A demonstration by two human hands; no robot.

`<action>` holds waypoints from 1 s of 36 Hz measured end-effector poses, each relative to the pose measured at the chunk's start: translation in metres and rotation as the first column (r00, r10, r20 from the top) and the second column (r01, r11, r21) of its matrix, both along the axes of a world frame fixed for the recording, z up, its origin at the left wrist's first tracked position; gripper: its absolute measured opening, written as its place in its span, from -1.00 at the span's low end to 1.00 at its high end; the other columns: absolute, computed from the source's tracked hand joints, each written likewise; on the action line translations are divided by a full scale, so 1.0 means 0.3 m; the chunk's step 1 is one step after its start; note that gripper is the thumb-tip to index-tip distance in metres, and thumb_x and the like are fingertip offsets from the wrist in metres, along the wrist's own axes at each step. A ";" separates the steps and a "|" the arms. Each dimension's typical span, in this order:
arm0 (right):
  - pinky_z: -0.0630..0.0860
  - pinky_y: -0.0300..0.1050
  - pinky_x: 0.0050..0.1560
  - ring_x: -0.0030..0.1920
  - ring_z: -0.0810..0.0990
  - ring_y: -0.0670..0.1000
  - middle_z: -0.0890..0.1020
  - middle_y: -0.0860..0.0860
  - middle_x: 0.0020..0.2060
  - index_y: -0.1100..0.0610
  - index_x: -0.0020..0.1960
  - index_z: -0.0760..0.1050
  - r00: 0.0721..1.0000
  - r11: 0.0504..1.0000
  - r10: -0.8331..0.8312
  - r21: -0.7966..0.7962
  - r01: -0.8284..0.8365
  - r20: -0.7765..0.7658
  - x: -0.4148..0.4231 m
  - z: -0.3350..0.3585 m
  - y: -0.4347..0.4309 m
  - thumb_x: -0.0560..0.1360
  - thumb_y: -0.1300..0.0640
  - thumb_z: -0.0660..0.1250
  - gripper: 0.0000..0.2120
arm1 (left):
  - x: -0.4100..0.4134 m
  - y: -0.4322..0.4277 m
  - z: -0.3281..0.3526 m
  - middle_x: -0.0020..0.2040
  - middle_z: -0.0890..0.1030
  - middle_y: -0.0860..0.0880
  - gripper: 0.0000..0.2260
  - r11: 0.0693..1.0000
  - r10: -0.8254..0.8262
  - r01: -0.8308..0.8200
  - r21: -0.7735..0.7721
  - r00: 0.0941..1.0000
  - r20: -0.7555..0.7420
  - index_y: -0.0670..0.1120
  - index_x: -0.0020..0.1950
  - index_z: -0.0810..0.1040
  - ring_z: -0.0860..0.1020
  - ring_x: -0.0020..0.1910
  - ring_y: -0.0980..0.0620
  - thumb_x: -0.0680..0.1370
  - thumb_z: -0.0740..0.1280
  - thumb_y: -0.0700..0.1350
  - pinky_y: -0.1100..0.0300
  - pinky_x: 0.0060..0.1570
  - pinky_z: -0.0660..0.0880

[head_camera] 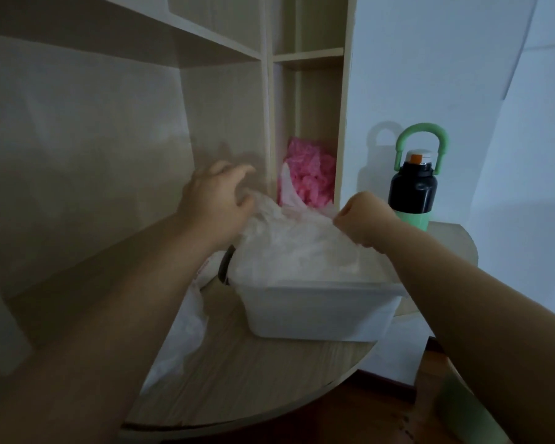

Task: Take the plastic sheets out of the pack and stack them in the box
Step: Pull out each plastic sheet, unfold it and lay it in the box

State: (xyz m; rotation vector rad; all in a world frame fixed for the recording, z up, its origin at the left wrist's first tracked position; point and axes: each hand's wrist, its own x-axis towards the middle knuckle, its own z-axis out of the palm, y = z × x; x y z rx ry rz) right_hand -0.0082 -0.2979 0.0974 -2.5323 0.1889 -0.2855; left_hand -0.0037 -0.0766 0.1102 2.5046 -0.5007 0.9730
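Note:
A translucent white plastic box (318, 310) stands on the wooden desk (237, 379). A thin clear plastic sheet (289, 238) hangs stretched above it, draping down into the box. My left hand (215, 203) holds the sheet's left upper edge with fingers loosely curled. At the sheet's right upper edge, my right hand (362, 219) is a closed fist pinching it. The pack (183, 341), a limp white plastic bag, lies on the desk left of the box.
A black and green bottle (414, 187) with a green handle stands behind the box on the right. Crumpled pink plastic (308, 174) fills a narrow shelf slot behind. A dark round object (225, 265) sits just left of the box. The desk edge curves near me.

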 end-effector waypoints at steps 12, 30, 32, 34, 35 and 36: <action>0.43 -0.07 -0.13 -0.15 0.45 0.08 0.55 0.14 -0.03 0.23 0.11 0.42 0.989 0.918 -0.149 -0.373 0.132 -0.016 -0.023 -0.044 -0.097 0.55 0.14 0.25 -0.81 | 0.059 -0.115 -0.123 0.26 0.54 0.09 -0.61 0.883 -0.094 0.363 0.298 0.758 -0.646 0.09 0.28 0.55 0.49 0.20 0.09 0.47 0.40 0.13 0.09 0.26 0.41; 0.21 0.02 0.38 0.44 0.25 0.13 0.24 0.11 0.48 0.10 0.53 0.12 0.718 0.771 0.112 -0.396 -0.499 -0.687 -0.003 -0.103 0.017 0.58 0.00 0.22 -0.42 | 0.129 -0.245 -0.169 0.35 0.46 0.00 -0.65 0.631 0.246 0.520 0.575 0.569 -0.785 0.03 0.41 0.43 0.44 0.28 -0.06 0.61 0.22 -0.08 0.02 0.30 0.35; 0.20 0.01 0.39 0.43 0.27 0.12 0.27 0.10 0.46 0.13 0.51 0.18 0.749 0.772 0.125 -0.410 -0.485 -0.651 0.000 -0.108 0.014 0.57 -0.02 0.23 -0.43 | 0.131 -0.240 -0.177 0.27 0.52 -0.02 -0.71 0.643 0.273 0.520 0.562 0.530 -0.803 0.02 0.32 0.51 0.49 0.18 -0.05 0.61 0.22 -0.05 0.01 0.24 0.39; 0.18 0.01 0.41 0.44 0.25 0.11 0.25 0.08 0.47 0.12 0.51 0.16 0.806 0.819 0.155 -0.381 -0.428 -0.571 0.004 -0.109 0.005 0.52 -0.09 0.29 -0.34 | 0.132 -0.226 -0.171 0.29 0.51 -0.02 -0.70 0.648 0.243 0.499 0.575 0.581 -0.777 -0.01 0.33 0.49 0.49 0.19 -0.05 0.61 0.23 -0.04 0.03 0.24 0.39; 0.18 0.01 0.41 0.44 0.25 0.10 0.25 0.06 0.47 0.10 0.51 0.15 0.841 0.855 0.168 -0.349 -0.384 -0.515 0.002 -0.106 0.003 0.49 -0.13 0.33 -0.30 | 0.130 -0.213 -0.165 0.34 0.47 0.00 -0.65 0.670 0.213 0.471 0.573 0.618 -0.757 -0.01 0.38 0.44 0.46 0.24 -0.04 0.59 0.27 -0.02 0.04 0.27 0.38; 0.20 0.00 0.40 0.43 0.28 0.09 0.29 0.05 0.45 0.08 0.50 0.17 0.875 0.880 0.181 -0.324 -0.348 -0.449 -0.003 -0.100 0.003 0.47 -0.14 0.35 -0.28 | 0.124 -0.196 -0.154 0.38 0.44 0.03 -0.56 0.709 0.175 0.437 0.554 0.652 -0.738 0.01 0.43 0.38 0.44 0.29 -0.03 0.56 0.32 0.02 0.05 0.30 0.37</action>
